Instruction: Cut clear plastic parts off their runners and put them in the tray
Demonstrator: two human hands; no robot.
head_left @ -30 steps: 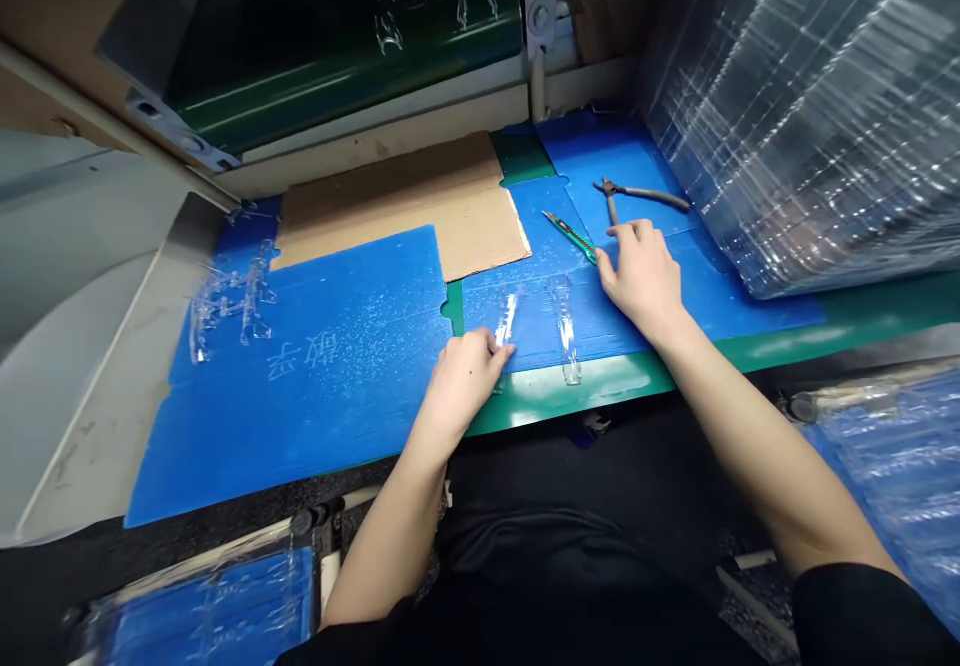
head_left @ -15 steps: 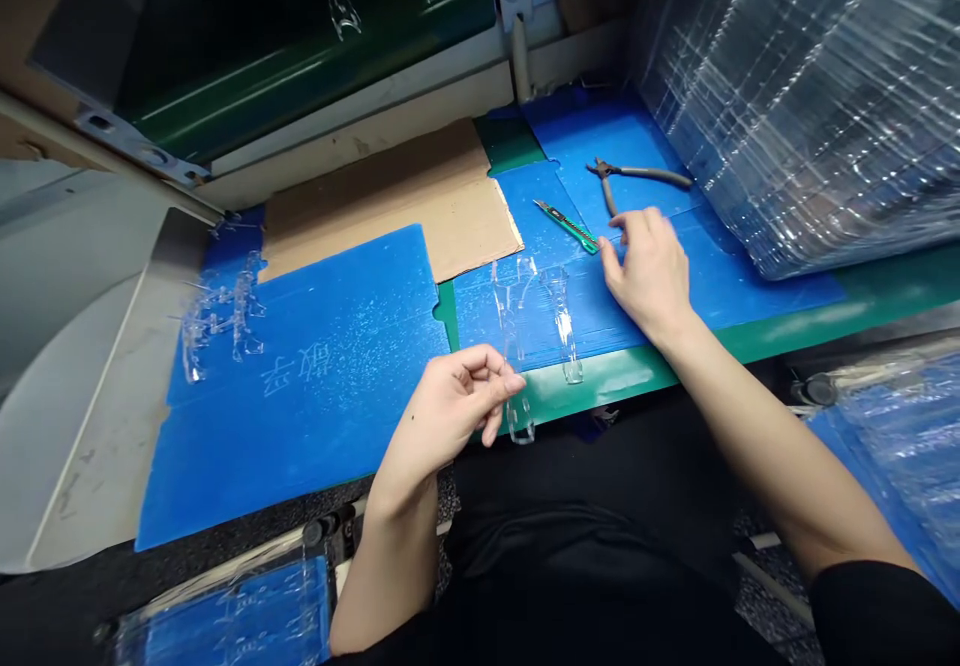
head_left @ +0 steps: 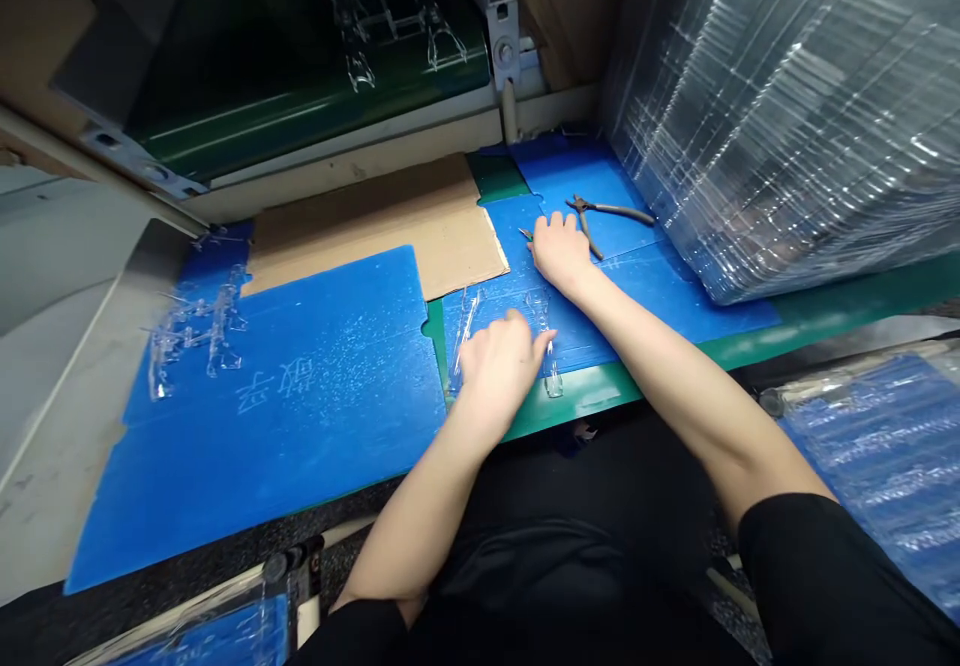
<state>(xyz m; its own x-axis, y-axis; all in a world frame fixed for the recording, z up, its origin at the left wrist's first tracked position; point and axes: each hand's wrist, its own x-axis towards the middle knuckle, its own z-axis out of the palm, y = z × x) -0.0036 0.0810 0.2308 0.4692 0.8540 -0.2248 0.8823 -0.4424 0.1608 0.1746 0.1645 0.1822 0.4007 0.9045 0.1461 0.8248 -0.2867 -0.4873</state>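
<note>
My right hand is closed over the green utility knife. Only the knife's tip end shows at the left of my fingers, and the handle is hidden. My left hand is low over the front of the bench, back upward, thumb stretched to the right and the other fingertips hidden. Its thumb comes close to a narrow clear plastic piece. A second clear plastic piece lies at the left side of that hand, partly covered by it. Pliers with grey handles lie just beyond my right hand.
A tall stack of clear plastic trays stands at the right. Branched clear plastic parts lie on the blue sheet at the left. Brown cardboard lies behind it. More clear parts hang over the green conveyor.
My right hand has moved onto the utility knife beside it. My left hand has turned back-up and moved forward; the clear piece it held now lies on the bench at its left.
</note>
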